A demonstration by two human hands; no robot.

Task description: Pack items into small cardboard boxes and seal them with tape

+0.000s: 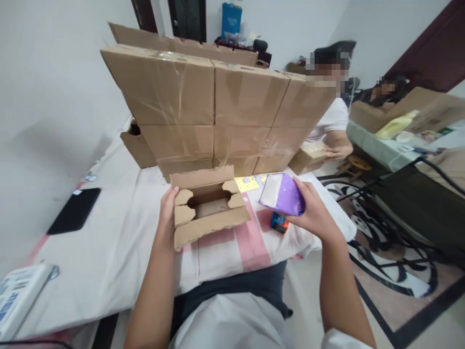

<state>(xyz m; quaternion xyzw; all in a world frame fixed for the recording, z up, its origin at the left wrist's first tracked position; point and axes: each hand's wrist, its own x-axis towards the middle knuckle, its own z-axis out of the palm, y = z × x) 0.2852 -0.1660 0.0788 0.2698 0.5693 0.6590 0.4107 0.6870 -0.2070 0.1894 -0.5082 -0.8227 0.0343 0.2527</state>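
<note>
An open cardboard box [209,232] with its flaps spread rests in front of me on the cloth-covered table; the part of its inside that shows is bare cardboard. My left hand [167,208] grips the box by its left side. In my right hand [308,213] is a purple pack [289,196] with a whitish panel, held above the table to the right of the box. Beneath the pack lies a small blue, black and orange object [279,223], partly hidden, whose kind I cannot make out.
Taped cardboard boxes [250,92] form a stacked wall behind. A yellow sheet [249,183] lies at its foot. On the left are a black tablet-like slab [74,211] and a white printed package [25,295]. A co-worker's hand [336,152] touches another carton [308,157].
</note>
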